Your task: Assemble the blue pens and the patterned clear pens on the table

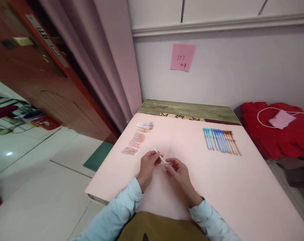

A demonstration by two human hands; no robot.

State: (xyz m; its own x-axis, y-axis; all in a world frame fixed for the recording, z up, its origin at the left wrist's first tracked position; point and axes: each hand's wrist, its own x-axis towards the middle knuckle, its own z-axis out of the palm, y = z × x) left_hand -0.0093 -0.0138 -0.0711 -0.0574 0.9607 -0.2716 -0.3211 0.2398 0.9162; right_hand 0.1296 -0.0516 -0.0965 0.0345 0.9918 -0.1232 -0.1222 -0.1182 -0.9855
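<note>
A slim white pen-like stick (162, 159) is held between my two hands above the middle of the table. My left hand (149, 163) pinches its upper part, and a narrow white tip pokes out beyond the fingers. At its lower end, the thumb and fingers of my right hand (176, 169) close on it. To the left lie small groups of thin pen parts: whitish ones (144, 126) at the back, pinkish ones (137, 139) in the middle and mixed ones (129, 151) in front. Over on the right, several pens (221, 141) lie in a row, coloured turquoise, blue and brown.
A pale pink sheet (192, 201) covers most of the table, with a green wood-patterned strip (192, 108) at the back. Red cloth (280, 137) with a white cable sits beyond the right edge. A wooden door (73, 100) and curtain (114, 60) stand left.
</note>
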